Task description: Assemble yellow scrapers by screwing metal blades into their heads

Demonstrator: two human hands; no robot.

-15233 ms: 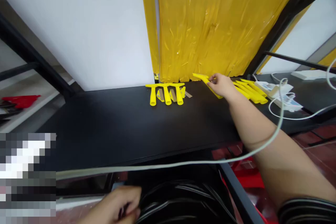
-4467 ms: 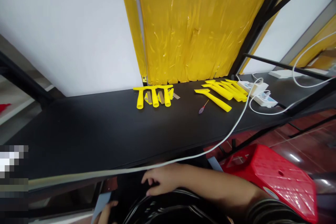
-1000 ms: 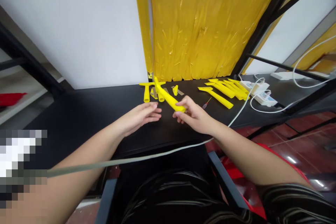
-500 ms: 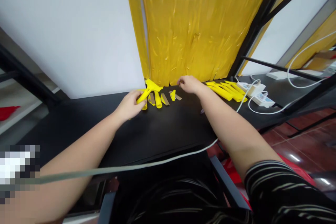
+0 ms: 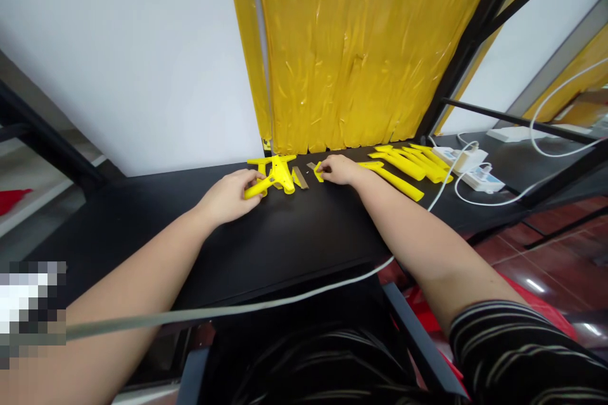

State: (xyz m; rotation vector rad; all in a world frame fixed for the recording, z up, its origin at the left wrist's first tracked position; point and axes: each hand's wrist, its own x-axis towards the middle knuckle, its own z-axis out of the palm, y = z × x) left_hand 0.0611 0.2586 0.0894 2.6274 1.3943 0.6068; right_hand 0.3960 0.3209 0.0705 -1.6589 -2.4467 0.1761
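- My left hand point(image 5: 227, 197) is wrapped tight around the handle of a yellow scraper point(image 5: 266, 181). Its wide end points away from me, toward 1 o'clock.
- Half a second ago I held this scraper tipped up in the air by the curtain. Now it is down low, just over the black table point(image 5: 294, 237), and a bit closer to me.
- My right hand point(image 5: 337, 171) is at 3 o'clock from the scraper, near it. Its fingertips pinch a small yellow piece point(image 5: 318, 171) that sits on the table.
- Half a second ago this hand was farther back, by the curtain. It has come toward me and landed on the small piece.
- My two hands are apart, with a little gap between them.
- I think this means I now have one part in each hand, so I can bring them together.
- Between my hands lie more yellow scrapers point(image 5: 284, 176) and a thin metal blade point(image 5: 300, 178).
- At 3 o'clock from my right hand is a row of longer yellow handles point(image 5: 403, 168).
- Past those, a white power strip point(image 5: 468, 168) sits with its cables.
- At 12 o'clock a shiny yellow curtain point(image 5: 361, 44) hangs down to the table.
- A white cable point(image 5: 266, 307) runs across right in front of me.
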